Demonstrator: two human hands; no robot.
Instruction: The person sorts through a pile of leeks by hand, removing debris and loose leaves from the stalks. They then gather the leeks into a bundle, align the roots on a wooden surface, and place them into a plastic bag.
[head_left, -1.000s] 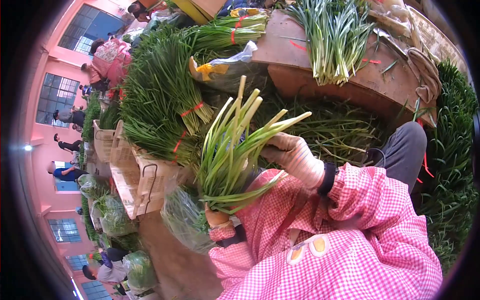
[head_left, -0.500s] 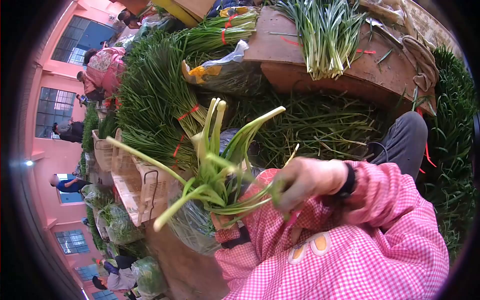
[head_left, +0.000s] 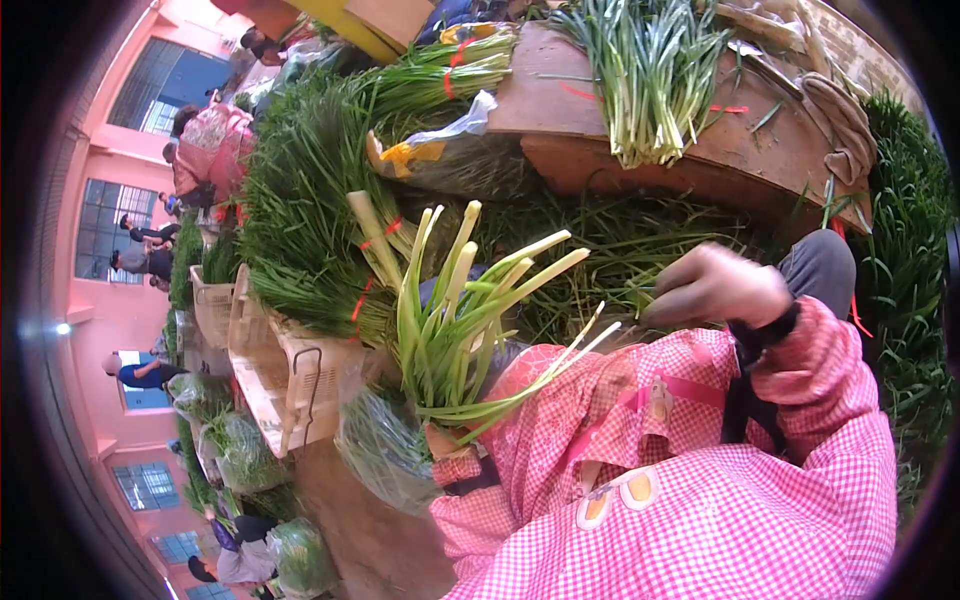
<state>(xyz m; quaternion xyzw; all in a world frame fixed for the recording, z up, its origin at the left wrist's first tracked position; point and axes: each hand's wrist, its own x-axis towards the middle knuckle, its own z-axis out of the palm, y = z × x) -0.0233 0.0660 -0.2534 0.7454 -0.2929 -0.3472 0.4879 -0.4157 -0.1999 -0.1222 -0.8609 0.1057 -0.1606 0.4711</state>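
Observation:
My left hand, mostly hidden behind leaves and a pink checked sleeve, is closed round a loose bunch of green garlic stalks. Their pale ends point up and fan outward, with a few thin stalks bending right. My right hand is apart from the bunch, over the loose leaves by my knee. Its fingers curl downward but are smeared by motion, so whether they hold anything cannot be made out.
Loose green leaves lie beneath a brown board bearing another bunch of stalks. Red-tied bundles are piled at the left, near a cream plastic crate and a clear bag. Several people are farther left.
My right hand has moved right and up, away from the bunch toward my knee. The stalks in my left hand now stand closer together, pointing more upward and right.

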